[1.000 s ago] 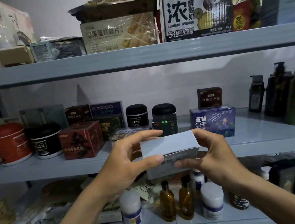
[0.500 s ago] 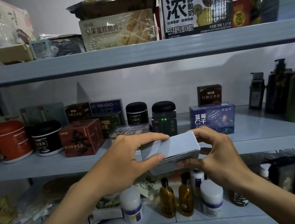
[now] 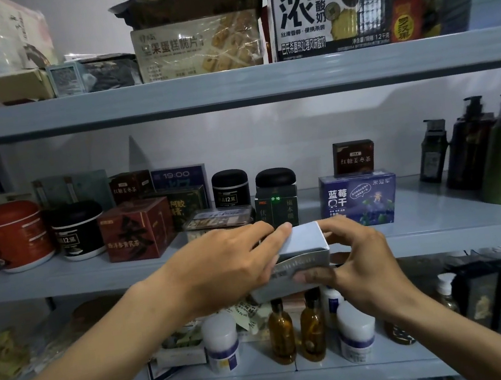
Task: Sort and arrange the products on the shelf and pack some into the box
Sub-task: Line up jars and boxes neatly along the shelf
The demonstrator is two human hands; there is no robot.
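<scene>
A small pale grey-blue box (image 3: 303, 242) is held in front of the middle shelf's front edge (image 3: 78, 280). My left hand (image 3: 228, 267) covers its left end, fingers over the top. My right hand (image 3: 354, 259) grips its right end, thumb underneath. The box tilts with its top face toward the camera. Behind it on the middle shelf stand a dark green box with a black cap (image 3: 277, 205), a flat clear-lidded pack (image 3: 219, 220) and a purple blueberry box (image 3: 358, 198).
The middle shelf also carries a red tub (image 3: 16, 235), black tubs, a red-brown box (image 3: 135, 230) and dark pump bottles (image 3: 474, 142) at right. White bottles (image 3: 220, 342) and amber bottles (image 3: 281, 330) stand on the lower shelf. Large food packs (image 3: 197, 29) fill the top shelf.
Both hands have carried the box up and forward toward the middle shelf. My left hand has slid further over the box's top, hiding more of it.
</scene>
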